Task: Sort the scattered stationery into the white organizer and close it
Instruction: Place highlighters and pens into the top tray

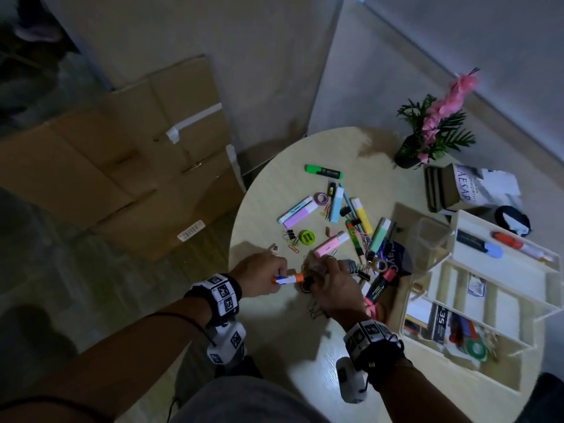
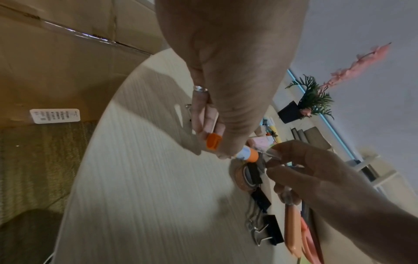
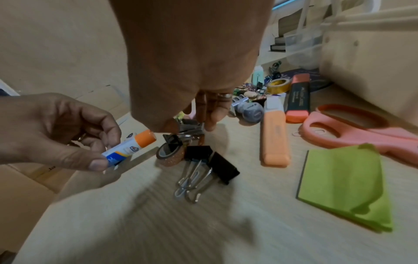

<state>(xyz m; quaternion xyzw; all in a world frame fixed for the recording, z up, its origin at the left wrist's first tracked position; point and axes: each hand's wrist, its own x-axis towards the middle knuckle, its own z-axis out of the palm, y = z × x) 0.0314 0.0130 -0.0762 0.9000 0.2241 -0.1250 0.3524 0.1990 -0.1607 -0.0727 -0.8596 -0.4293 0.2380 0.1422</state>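
My left hand [image 1: 279, 277] grips a white-and-blue glue stick [image 1: 288, 279] with an orange cap, held level just above the round table; the glue stick [image 3: 128, 148] also shows in the right wrist view. Right beside it, my right hand [image 1: 317, 276] pinches a dark binder clip [image 3: 192, 131] with metal handles between thumb and fingers, over a glittery tape roll [image 3: 169, 155]. The white organizer [image 1: 488, 285] stands open at the table's right, its tiers spread out with a few items inside. Highlighters, clips and tape rolls lie scattered between.
Two black binder clips [image 3: 210, 164], an orange highlighter [image 3: 273, 139], pink scissors [image 3: 350, 130] and green sticky notes [image 3: 343, 185] lie near my right hand. A potted plant [image 1: 433, 132] and books [image 1: 457, 187] stand at the back. Cardboard boxes [image 1: 122, 166] sit left of the table.
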